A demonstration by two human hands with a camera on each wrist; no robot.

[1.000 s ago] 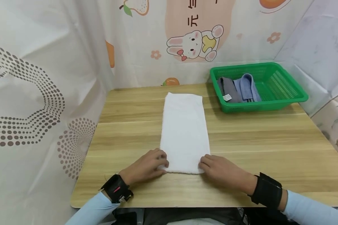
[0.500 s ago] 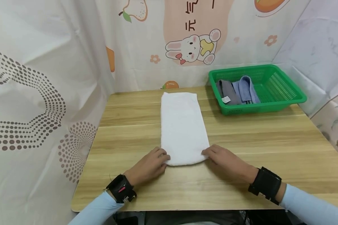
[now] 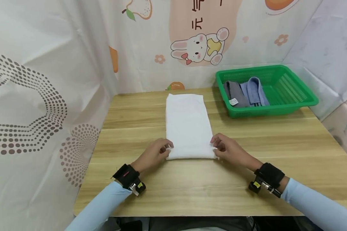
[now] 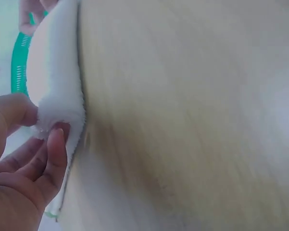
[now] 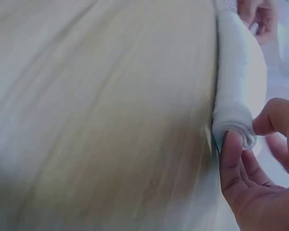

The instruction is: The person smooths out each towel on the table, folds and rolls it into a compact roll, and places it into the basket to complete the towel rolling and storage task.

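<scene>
A white towel lies lengthwise on the wooden table, its near end turned into a thick roll. My left hand pinches the left end of this roll between thumb and fingers. At the opposite end, my right hand does the same. Spiral layers show at the roll's end in the right wrist view, beside the right thumb and fingertips. In the left wrist view the fingers of my left hand curl at the roll's open end.
A green basket stands at the back right of the table, holding a folded grey cloth and a folded blue cloth. Printed curtains hang behind and to the left.
Both hands have moved away from the body, turning the towel's near edge over into a roll. The towel's flat part has become shorter. The basket stays in place.
</scene>
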